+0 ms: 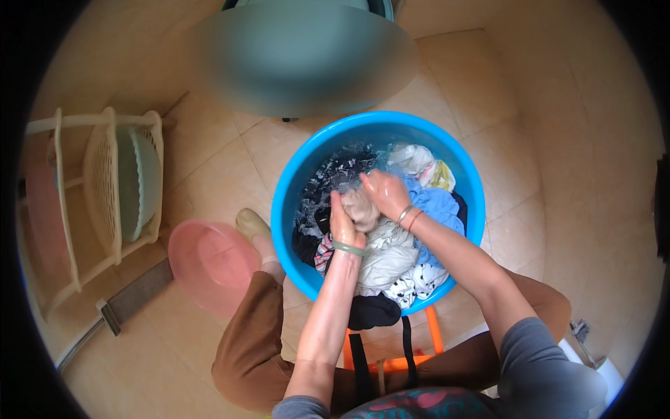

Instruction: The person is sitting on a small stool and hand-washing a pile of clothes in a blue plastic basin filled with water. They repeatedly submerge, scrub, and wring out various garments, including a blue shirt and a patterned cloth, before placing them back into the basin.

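Over the water in a large blue basin (280, 234), my left hand (343, 225) and my right hand (386, 193) press a wet beige cloth (360, 209) between them. The left palm lies along its left side, and the right fingers are curled in at its upper right; its exact kind of garment cannot be made out. Beneath my hands lies a wet heap: a white garment (386, 260), a light blue one (442, 209), a dotted white one (417, 284), and dark cloth (317, 202) in the foamy water. A black piece (375, 311) hangs over the near rim.
A pink basin (213, 262) sits on the tiled floor to the left, beside my shoe (252, 222). Further left stands a cream rack (112, 188) holding basins. A blurred greenish shape (307, 63) fills the far side. An orange stool (398, 364) is near my legs.
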The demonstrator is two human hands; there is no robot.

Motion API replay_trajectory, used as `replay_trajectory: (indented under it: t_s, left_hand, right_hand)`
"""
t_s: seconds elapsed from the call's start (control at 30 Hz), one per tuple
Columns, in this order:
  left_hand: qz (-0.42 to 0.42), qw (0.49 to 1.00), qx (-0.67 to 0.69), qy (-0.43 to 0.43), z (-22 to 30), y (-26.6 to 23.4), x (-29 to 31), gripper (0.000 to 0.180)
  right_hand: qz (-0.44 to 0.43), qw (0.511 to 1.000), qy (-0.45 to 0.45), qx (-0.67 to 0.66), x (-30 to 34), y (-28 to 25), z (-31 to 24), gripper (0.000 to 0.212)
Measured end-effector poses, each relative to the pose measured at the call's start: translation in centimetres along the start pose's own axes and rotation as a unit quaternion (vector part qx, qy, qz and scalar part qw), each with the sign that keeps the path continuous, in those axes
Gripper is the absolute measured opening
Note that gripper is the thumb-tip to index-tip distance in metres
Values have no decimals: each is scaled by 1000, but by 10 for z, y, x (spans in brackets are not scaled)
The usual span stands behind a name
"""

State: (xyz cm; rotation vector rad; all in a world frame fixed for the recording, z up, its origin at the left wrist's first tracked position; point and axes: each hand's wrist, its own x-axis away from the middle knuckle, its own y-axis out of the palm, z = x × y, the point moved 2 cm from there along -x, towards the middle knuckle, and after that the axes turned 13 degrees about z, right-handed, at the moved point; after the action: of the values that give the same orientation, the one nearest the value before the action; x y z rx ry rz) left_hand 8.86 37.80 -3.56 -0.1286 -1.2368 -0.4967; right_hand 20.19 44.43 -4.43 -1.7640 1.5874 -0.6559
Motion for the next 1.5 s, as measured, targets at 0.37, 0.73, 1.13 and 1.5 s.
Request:
replay_trajectory:
  t_s: [0.37,0.73,1.13,1.5]
  left_hand:
    - [-133,991,-23,13,23,7,-85,44]
    - [-262,960,-7,-100,20,-26,-54,24]
    - [-106,993,47,20,16,-13,53,43]
    - [-104,993,50,13,38,-21,-12,42]
  right_hand:
    - [-97,985,-1,143,-43,56,48,19]
    - [-186,954,-193,-135,58,-63,-144,31]
    - [65,977,-175,-100,38,-71,-150,13]
    - [70,997,-23,-30,-25,2,-1,23]
